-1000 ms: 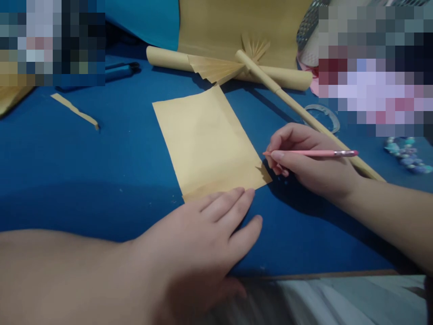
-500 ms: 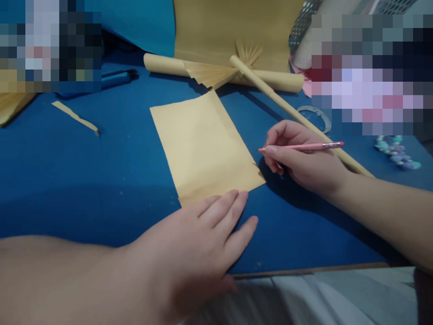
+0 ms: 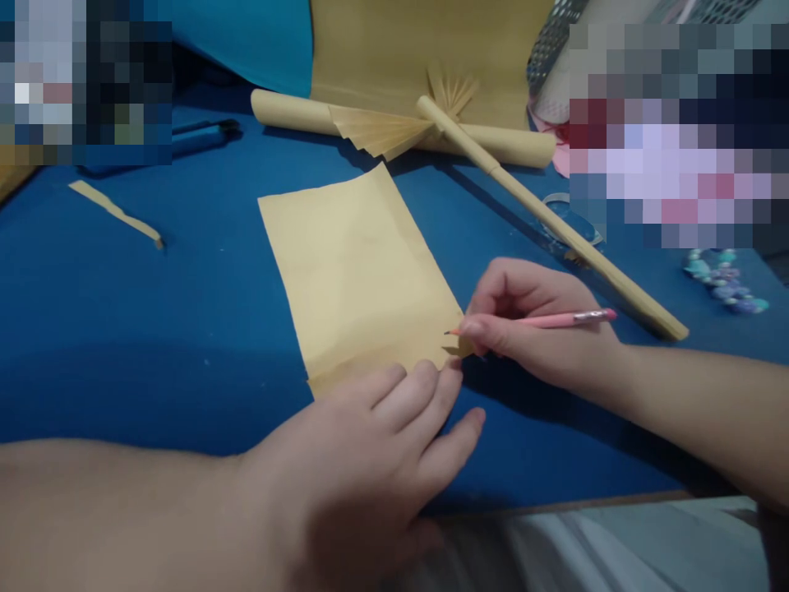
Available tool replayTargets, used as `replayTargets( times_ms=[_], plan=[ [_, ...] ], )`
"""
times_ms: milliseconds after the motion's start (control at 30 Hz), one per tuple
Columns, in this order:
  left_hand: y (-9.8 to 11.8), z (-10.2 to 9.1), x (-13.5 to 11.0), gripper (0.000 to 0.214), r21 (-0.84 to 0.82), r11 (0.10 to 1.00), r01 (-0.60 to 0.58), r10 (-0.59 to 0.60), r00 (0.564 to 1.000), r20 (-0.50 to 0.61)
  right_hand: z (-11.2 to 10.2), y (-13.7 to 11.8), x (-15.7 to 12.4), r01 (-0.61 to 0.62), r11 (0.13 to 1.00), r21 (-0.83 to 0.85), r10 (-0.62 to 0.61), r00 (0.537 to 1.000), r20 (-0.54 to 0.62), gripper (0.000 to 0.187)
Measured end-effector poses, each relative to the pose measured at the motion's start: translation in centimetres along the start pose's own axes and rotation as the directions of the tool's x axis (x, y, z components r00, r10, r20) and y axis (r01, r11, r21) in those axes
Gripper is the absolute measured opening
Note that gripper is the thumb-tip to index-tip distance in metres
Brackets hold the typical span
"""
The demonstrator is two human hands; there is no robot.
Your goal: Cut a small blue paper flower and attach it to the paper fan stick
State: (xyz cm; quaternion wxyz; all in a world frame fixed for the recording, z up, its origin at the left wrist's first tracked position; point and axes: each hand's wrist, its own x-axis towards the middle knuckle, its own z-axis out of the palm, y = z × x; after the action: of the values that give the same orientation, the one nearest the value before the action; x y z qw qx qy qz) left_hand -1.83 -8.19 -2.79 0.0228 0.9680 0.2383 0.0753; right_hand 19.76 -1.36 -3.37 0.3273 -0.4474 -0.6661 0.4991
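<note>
A rectangular sheet of tan craft paper point(image 3: 357, 275) lies flat near the middle of the blue counter point(image 3: 154, 329), tilted slightly, with a faint fold band along its lower end. It looks light, thin and floppy, likely to crease easily and slide on the smooth surface, so it seems best pinned flat from above or taken by its edges.

The left hand point(image 3: 363, 469) rests at bottom centre, its grip spread wide, with the fingertips point(image 3: 425, 382) pressing on the sheet's lower edge. The right hand point(image 3: 536, 329) holds a pink pencil point(image 3: 555, 319) in a narrow grip, its point just beside the sheet's lower right edge.

A long rolled-paper stick point(image 3: 555, 222) lies just above the right hand, crossing a pleated paper fan point(image 3: 382, 130) and a tan paper roll point(image 3: 289, 107) at top centre. A narrow paper strip point(image 3: 114, 210) lies at left. A clear tape roll point(image 3: 570, 215) sits partly hidden behind the stick, and blue and teal beads point(image 3: 724, 284) lie at right. A blue pen point(image 3: 203, 137) lies at upper left, beside a blurred area.
</note>
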Motion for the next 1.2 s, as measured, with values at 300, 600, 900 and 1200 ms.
replayTargets(
  times_ms=[300, 600, 900, 1200],
  plan=[
    [2.0, 0.9, -0.9, 0.060, 0.222, 0.975, -0.007, -0.006, 0.998, 0.058, 0.1, -0.4, 0.2, 0.079, 0.989, -0.127, -0.090, 0.993, -0.081, 0.042],
    [2.0, 0.8, -0.7, 0.047, 0.138, 0.987, 0.085, -0.088, 0.996, 0.019, -0.4, 0.2, 0.1, 0.114, 0.981, 0.159, -0.107, 0.993, -0.054, 0.030],
    [1.7, 1.1, -0.3, 0.050, 0.124, 0.991, 0.050, -0.050, 0.999, -0.003, 0.6, -0.2, 0.4, 0.042, 0.994, -0.097, -0.042, 0.999, 0.006, 0.044],
    [1.4, 0.8, -0.1, 0.047, 0.159, 0.985, 0.071, -0.073, 0.997, 0.008, 0.4, 0.0, 0.4, 0.071, 0.984, -0.165, -0.067, 0.997, 0.031, 0.038]
  ],
)
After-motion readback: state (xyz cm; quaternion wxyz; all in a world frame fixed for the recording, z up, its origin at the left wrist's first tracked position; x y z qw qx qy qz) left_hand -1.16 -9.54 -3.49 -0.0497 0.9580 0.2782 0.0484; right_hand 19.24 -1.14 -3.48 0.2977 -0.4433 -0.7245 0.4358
